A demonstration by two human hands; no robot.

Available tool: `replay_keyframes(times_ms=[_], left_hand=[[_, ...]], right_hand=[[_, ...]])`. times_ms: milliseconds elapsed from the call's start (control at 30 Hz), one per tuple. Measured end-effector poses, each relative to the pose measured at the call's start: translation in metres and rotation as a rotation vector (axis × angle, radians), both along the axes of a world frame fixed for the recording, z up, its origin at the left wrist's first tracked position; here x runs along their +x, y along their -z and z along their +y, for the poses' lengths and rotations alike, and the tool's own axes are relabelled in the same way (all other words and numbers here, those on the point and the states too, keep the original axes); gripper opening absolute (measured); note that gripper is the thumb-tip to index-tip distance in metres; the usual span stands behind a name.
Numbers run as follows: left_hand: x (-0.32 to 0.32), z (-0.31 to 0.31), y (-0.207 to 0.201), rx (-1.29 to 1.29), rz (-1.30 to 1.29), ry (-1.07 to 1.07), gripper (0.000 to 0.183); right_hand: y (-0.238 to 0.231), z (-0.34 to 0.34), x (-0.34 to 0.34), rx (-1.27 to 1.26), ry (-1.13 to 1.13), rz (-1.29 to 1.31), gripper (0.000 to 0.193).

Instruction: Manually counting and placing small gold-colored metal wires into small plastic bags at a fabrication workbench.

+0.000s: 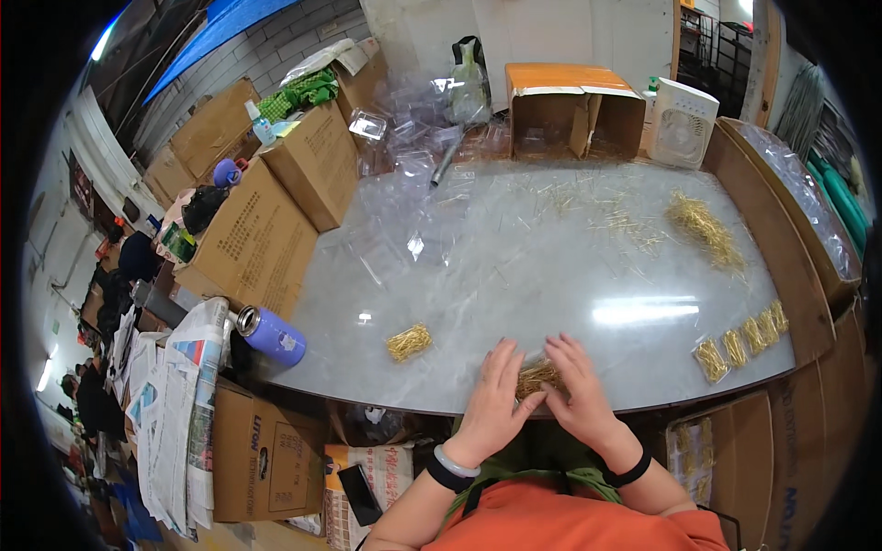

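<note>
Close to the table's front edge, a bundle of thin gold wire-like pieces (539, 377) lies between my hands. My left hand (494, 401) rests along its left side with fingers stretched out. On the other side, my right hand (579, 393) has its fingers spread, its thumb near the bundle. Palms and fingers partly hide the bundle. Further left sits a small gold bundle (409, 342). Several small packs of gold pieces (733, 348) stand in a row at the right edge. A loose gold heap (703, 230) lies at the far right.
Clear plastic packaging (413, 197) covers the table's (441, 294) back left. An orange-topped carton (574, 115) and white fan (683, 124) stand at the back. A purple bottle (273, 336) sits at the left edge, near cardboard boxes (253, 248). Loose gold strands (616, 216) are scattered far off.
</note>
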State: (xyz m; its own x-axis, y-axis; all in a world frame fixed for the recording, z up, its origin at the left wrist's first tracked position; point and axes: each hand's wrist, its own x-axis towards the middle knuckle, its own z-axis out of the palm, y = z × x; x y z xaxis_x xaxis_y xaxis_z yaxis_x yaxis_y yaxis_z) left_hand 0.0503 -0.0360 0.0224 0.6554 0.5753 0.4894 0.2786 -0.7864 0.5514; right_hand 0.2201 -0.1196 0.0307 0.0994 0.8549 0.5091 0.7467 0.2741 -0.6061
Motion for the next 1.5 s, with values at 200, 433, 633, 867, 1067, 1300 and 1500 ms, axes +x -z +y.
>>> replay_keyframes(times_ms=[200,433,633,867,1067,1300,1500], left_hand=[[0.007,-0.001,0.01,0.003,0.145,0.017,0.057],[0.001,-0.003,0.011,-0.061,0.118,0.001,0.052],[0.002,-0.004,0.009,-0.039,0.101,0.004,0.053],[0.002,-0.001,0.012,0.0,0.092,0.017,0.054],[0.001,-0.001,0.013,0.001,0.079,0.031,0.053],[0.002,-0.001,0.013,0.014,0.085,0.027,0.052],[0.0,0.0,0.013,0.008,0.089,0.034,0.053]], right_hand=[[0.009,-0.019,-0.009,-0.116,0.115,-0.085,0.061],[0.01,-0.008,0.001,-0.059,-0.032,-0.117,0.05],[-0.001,0.012,0.021,-0.084,0.106,0.124,0.033],[-0.013,0.013,0.002,0.008,0.235,-0.243,0.029],[0.0,0.002,0.015,-0.11,0.195,-0.039,0.018],[-0.006,0.002,0.033,-0.195,0.054,-0.079,0.012],[-0.03,0.008,0.038,-0.072,0.003,-0.357,0.012]])
